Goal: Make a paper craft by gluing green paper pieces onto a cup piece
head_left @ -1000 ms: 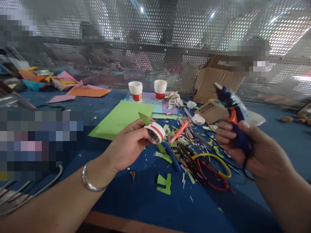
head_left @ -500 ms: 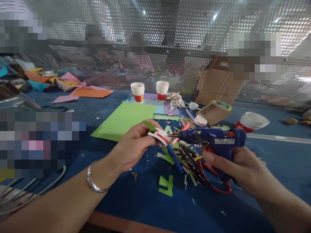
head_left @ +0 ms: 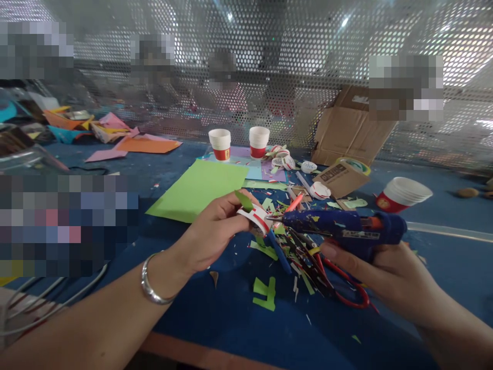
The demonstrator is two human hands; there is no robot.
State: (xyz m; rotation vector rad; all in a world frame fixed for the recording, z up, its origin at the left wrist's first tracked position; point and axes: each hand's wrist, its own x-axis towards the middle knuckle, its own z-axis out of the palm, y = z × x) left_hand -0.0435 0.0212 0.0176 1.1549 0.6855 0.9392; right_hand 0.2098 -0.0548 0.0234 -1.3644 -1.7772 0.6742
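Note:
My left hand [head_left: 213,231] pinches a cut paper-cup base [head_left: 257,217], white with a red band, with a small green paper leaf [head_left: 244,200] against it. My right hand [head_left: 379,272] grips a blue hot glue gun [head_left: 342,228] held level, its nozzle touching the cup piece. Both hands hover above a blue table [head_left: 231,313], over a heap of green paper scraps and scissors [head_left: 339,285] with red and yellow handles.
A green sheet [head_left: 196,187] lies behind my left hand. Two white-and-red paper cups [head_left: 219,144] stand further back, a tipped stack of cups [head_left: 404,194] lies right. A cardboard box [head_left: 352,131] leans on a perforated metal screen. Coloured papers [head_left: 115,139] lie far left.
My right hand swung the glue gun down from upright to level and brought its nozzle to the cup piece. My left hand stayed nearly still.

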